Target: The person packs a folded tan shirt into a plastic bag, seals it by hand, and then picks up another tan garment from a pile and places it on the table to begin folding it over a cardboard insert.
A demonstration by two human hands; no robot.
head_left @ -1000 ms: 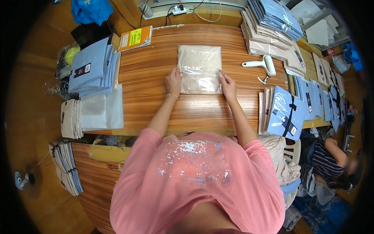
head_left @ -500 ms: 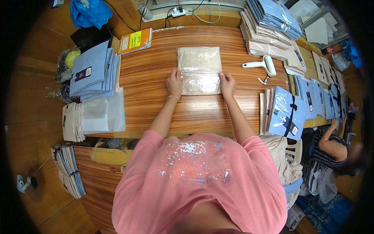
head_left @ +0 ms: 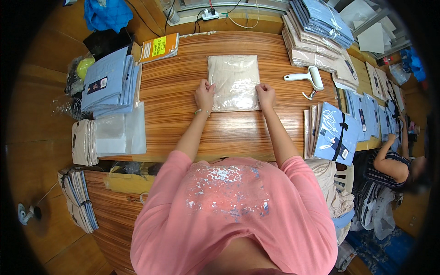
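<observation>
A folded beige cloth packed in a clear plastic bag (head_left: 233, 82) lies flat on the wooden table in front of me. Light glares off the lower half of the plastic. At its left edge, the curled fingers of my left hand (head_left: 204, 95) grip the bag. My right hand (head_left: 266, 96) pinches the opposite edge at about the same height. Both forearms reach up from my pink sleeves.
A lint roller (head_left: 313, 78) lies right of the bag. Blue and beige packed cloths are stacked on the right (head_left: 337, 130) and left (head_left: 103, 85). Clear plastic bags (head_left: 133, 133) lie at the left edge beside an orange booklet (head_left: 160, 47). Another person (head_left: 389, 169) works far right.
The crosswise line in the bag's plastic no longer shows, and its upper half looks smoother. My hands stay at its sides. The other person's arms have shifted.
</observation>
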